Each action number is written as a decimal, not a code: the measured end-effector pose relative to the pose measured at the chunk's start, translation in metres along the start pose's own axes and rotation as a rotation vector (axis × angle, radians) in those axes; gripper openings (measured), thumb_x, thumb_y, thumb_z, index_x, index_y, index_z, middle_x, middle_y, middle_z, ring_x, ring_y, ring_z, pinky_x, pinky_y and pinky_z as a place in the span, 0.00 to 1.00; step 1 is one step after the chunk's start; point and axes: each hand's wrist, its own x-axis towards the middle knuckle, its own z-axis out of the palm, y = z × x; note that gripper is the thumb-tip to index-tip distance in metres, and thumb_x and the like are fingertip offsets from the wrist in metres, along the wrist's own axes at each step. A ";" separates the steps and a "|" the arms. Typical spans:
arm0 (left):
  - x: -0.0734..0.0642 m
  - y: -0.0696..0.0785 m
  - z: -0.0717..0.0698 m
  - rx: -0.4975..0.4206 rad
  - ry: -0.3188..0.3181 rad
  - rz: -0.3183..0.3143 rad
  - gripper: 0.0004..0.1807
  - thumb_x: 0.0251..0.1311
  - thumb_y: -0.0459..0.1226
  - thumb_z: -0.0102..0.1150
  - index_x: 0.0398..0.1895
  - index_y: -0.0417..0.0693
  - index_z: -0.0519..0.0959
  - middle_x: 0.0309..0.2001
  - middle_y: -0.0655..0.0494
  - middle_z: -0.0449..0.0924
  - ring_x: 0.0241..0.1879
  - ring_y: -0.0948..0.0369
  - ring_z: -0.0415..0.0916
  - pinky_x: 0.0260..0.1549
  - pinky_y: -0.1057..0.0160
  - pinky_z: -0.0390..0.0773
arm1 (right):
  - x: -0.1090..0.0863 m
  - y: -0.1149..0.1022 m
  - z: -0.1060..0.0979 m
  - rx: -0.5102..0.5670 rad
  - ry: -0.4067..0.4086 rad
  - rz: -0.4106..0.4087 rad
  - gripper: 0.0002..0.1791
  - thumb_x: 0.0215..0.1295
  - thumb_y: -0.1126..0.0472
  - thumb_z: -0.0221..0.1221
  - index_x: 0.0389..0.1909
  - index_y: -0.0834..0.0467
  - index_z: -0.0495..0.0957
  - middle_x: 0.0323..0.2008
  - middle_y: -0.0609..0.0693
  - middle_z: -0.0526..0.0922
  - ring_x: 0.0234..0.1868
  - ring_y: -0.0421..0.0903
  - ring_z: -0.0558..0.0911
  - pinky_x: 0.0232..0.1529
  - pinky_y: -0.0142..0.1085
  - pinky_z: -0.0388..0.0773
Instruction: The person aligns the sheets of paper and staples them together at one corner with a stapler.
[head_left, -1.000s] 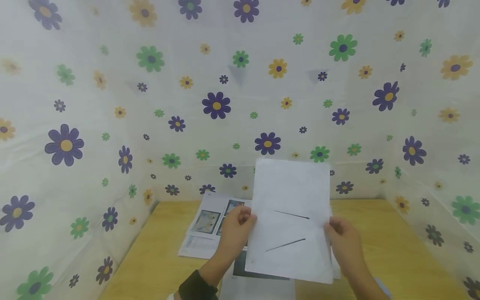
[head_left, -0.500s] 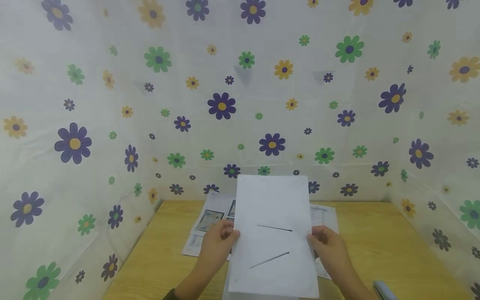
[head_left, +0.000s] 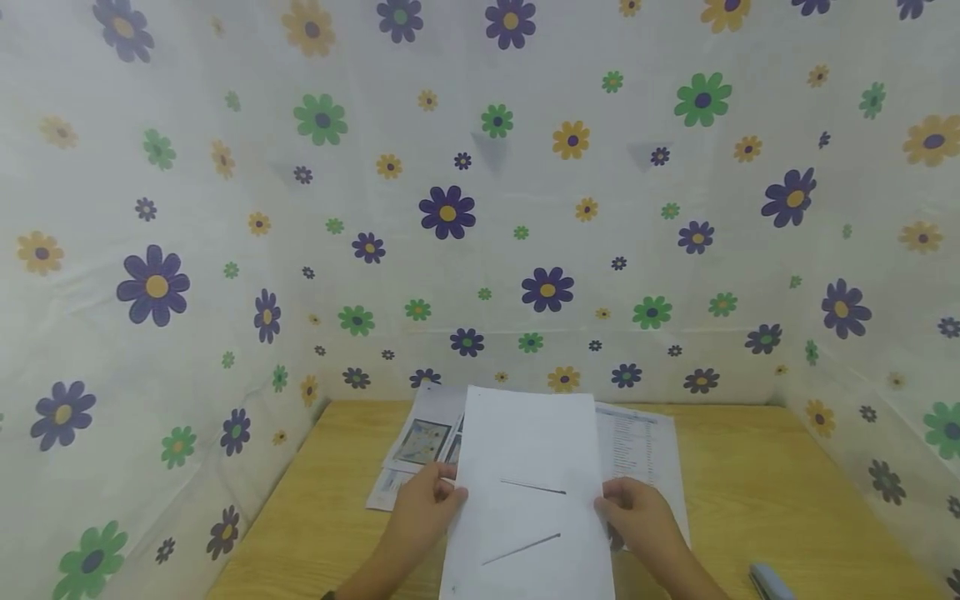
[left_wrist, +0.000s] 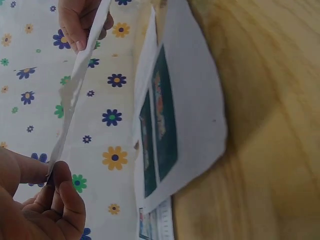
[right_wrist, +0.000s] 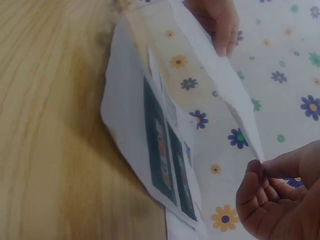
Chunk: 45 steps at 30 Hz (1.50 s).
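A white sheet of paper (head_left: pixel 531 442) with two thin dark slanting lines on it is held up over the table in the head view. My left hand (head_left: pixel 422 508) pinches its left edge between thumb and fingers. At the opposite edge my right hand (head_left: pixel 641 517) pinches it the same way. Both wrist views show the sheet nearly edge-on, and whether it is one sheet or more I cannot tell. Below it lies a printed page (left_wrist: pixel 200 100) with dark-framed pictures, lifting off the wood at its edge.
More printed papers (head_left: pixel 420 442) lie behind the held sheet on the left, and a page of text (head_left: pixel 645 442) on the right. A blue-grey object (head_left: pixel 771 581), cut by the frame, lies on the wooden table (head_left: pixel 787 483). Flower-patterned sheeting (head_left: pixel 480 208) encloses the table.
Both hands have lowered the sheet and brought it somewhat to the left, tilting it back. The page of text on the right and the blue-grey object now show more. Both grips stay the same.
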 end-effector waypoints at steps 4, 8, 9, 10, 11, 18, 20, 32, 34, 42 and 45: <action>-0.002 -0.011 0.005 0.041 0.003 0.011 0.15 0.62 0.38 0.67 0.49 0.42 0.79 0.31 0.58 0.82 0.31 0.62 0.76 0.32 0.64 0.76 | 0.000 0.010 0.006 -0.044 -0.048 -0.024 0.11 0.64 0.63 0.64 0.44 0.66 0.81 0.25 0.50 0.81 0.22 0.45 0.79 0.22 0.37 0.79; -0.003 -0.020 0.010 0.050 -0.033 -0.003 0.14 0.62 0.37 0.67 0.48 0.41 0.79 0.30 0.57 0.80 0.29 0.62 0.76 0.31 0.63 0.76 | -0.001 0.017 0.011 -0.091 -0.080 -0.040 0.12 0.63 0.65 0.64 0.44 0.68 0.81 0.22 0.50 0.80 0.19 0.45 0.79 0.21 0.37 0.77; -0.003 -0.022 0.011 0.045 -0.045 -0.014 0.14 0.62 0.37 0.67 0.48 0.41 0.79 0.30 0.57 0.80 0.29 0.61 0.75 0.31 0.62 0.76 | 0.000 0.018 0.013 -0.103 -0.087 -0.039 0.12 0.63 0.65 0.64 0.44 0.68 0.81 0.22 0.50 0.80 0.19 0.45 0.79 0.21 0.37 0.78; -0.003 -0.024 0.013 0.042 -0.053 -0.023 0.14 0.62 0.37 0.67 0.48 0.41 0.79 0.30 0.57 0.79 0.30 0.61 0.75 0.32 0.62 0.76 | 0.000 0.019 0.014 -0.112 -0.095 -0.040 0.12 0.63 0.65 0.64 0.44 0.68 0.81 0.23 0.50 0.80 0.19 0.45 0.79 0.22 0.37 0.78; -0.003 -0.025 0.014 0.039 -0.061 -0.029 0.14 0.62 0.37 0.66 0.48 0.41 0.79 0.30 0.56 0.79 0.30 0.61 0.75 0.32 0.61 0.76 | 0.001 0.020 0.015 -0.124 -0.100 -0.039 0.13 0.63 0.64 0.64 0.44 0.68 0.81 0.24 0.50 0.80 0.20 0.44 0.79 0.22 0.37 0.78; -0.003 -0.036 0.018 0.080 -0.084 -0.026 0.13 0.62 0.36 0.66 0.46 0.40 0.79 0.29 0.55 0.78 0.29 0.60 0.75 0.29 0.61 0.76 | 0.009 0.028 0.025 -0.208 -0.125 0.007 0.12 0.63 0.62 0.64 0.44 0.66 0.82 0.32 0.50 0.83 0.32 0.45 0.81 0.34 0.41 0.82; -0.003 -0.039 0.019 0.098 -0.085 -0.013 0.12 0.61 0.36 0.65 0.45 0.40 0.79 0.29 0.55 0.78 0.28 0.61 0.75 0.27 0.61 0.76 | 0.011 0.029 0.028 -0.249 -0.127 0.011 0.11 0.63 0.62 0.65 0.42 0.64 0.82 0.34 0.49 0.83 0.35 0.45 0.80 0.38 0.42 0.81; -0.003 -0.045 0.030 0.200 -0.078 -0.039 0.12 0.59 0.39 0.68 0.41 0.43 0.78 0.29 0.57 0.80 0.28 0.61 0.76 0.28 0.57 0.76 | 0.016 0.026 0.038 -0.354 -0.115 0.070 0.09 0.64 0.62 0.65 0.43 0.62 0.82 0.38 0.51 0.85 0.42 0.50 0.83 0.49 0.51 0.80; -0.003 -0.045 0.033 0.234 -0.084 -0.058 0.12 0.60 0.39 0.68 0.41 0.44 0.78 0.29 0.57 0.80 0.29 0.61 0.76 0.29 0.56 0.77 | 0.018 0.027 0.040 -0.379 -0.107 0.078 0.10 0.65 0.62 0.65 0.43 0.62 0.82 0.38 0.52 0.85 0.43 0.51 0.83 0.50 0.52 0.80; -0.004 -0.040 0.033 0.328 -0.118 -0.072 0.12 0.60 0.40 0.68 0.39 0.41 0.80 0.31 0.54 0.75 0.32 0.56 0.72 0.35 0.51 0.77 | 0.022 0.030 0.043 -0.474 -0.110 0.106 0.14 0.65 0.59 0.66 0.46 0.64 0.82 0.39 0.54 0.84 0.46 0.55 0.83 0.51 0.53 0.80; -0.004 -0.036 0.033 0.318 -0.136 -0.139 0.16 0.60 0.40 0.68 0.45 0.38 0.81 0.36 0.51 0.78 0.39 0.53 0.77 0.44 0.46 0.80 | 0.019 0.028 0.043 -0.474 -0.120 0.122 0.18 0.65 0.57 0.66 0.49 0.66 0.81 0.41 0.56 0.84 0.46 0.56 0.83 0.50 0.53 0.80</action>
